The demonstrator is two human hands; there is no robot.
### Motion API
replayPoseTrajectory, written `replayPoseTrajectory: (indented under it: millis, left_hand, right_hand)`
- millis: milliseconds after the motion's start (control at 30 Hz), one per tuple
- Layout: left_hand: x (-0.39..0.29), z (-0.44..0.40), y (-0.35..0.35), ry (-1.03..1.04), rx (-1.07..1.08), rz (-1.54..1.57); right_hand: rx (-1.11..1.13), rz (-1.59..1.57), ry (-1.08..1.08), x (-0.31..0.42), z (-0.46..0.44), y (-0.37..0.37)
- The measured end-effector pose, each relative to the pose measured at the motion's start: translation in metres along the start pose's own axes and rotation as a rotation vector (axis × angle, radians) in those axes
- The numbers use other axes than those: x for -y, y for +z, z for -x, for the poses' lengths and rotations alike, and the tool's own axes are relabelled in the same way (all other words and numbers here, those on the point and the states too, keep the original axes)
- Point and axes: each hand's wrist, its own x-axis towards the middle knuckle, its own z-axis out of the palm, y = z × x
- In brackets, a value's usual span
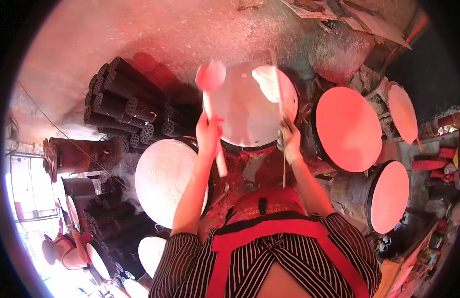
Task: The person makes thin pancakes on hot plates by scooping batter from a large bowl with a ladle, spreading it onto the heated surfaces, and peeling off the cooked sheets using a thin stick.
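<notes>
Red light tints the wall (140, 37), daylight glare burns out the opening (33, 188), blur smears the mallet (211, 76) and stick (276, 69), and fisheye distortion bends the dark-rimmed edges.

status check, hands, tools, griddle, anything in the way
Left hand gripping blurred ladle-like tool. Right hand gripping thin stick. Round griddle ahead, white patch at upper right. Thin stick partly blocks view there.

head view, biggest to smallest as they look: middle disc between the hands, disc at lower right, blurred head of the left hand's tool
1. Middle disc
2. Lower-right disc
3. Tool's head
</notes>
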Motion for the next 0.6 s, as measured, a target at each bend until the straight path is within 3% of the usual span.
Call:
replayPoseTrajectory:
  millis: [33,100,167,233,267,300,400,467,533,600]
  left_hand:
    - [0.006,0.017,-0.019,-0.073,0.064,-0.001]
    - [0.009,0.055,-0.033,-0.355,-0.073,-0.042]
    - [0.018,0.083,-0.053,-0.358,0.024,0.123]
    - [0.003,0.106,-0.056,-0.398,0.019,0.183]
    - [-0.003,0.115,-0.058,-0.314,0.055,0.229]
    - [-0.009,0.122,-0.057,-0.229,0.090,0.277]
    - [-0.033,0.135,-0.048,-0.273,0.035,0.273]
    - [-0.018,0.138,-0.048,-0.331,-0.050,0.231]
    - [0.008,0.146,-0.056,-0.454,-0.085,0.189]
    - [0.027,0.158,-0.062,-0.498,-0.121,0.211]
  right_hand:
    - [-0.088,-0.017,-0.033,-0.017,0.013,-0.006]
    - [-0.167,-0.040,-0.060,-0.035,0.028,-0.001]
    - [-0.197,-0.085,0.033,-0.046,0.037,0.020]
    - [-0.149,0.022,-0.027,-0.058,0.009,0.043]
    - [-0.161,0.092,-0.040,-0.057,-0.009,0.056]
    - [-0.103,0.131,-0.086,-0.058,-0.029,0.061]
    - [-0.006,0.216,-0.105,-0.030,-0.040,0.072]
    - [0.206,0.269,0.069,-0.014,-0.045,0.052]
    - [0.228,0.276,0.181,0.026,-0.006,0.026]
    - [0.006,0.262,0.094,0.020,0.005,-0.004]
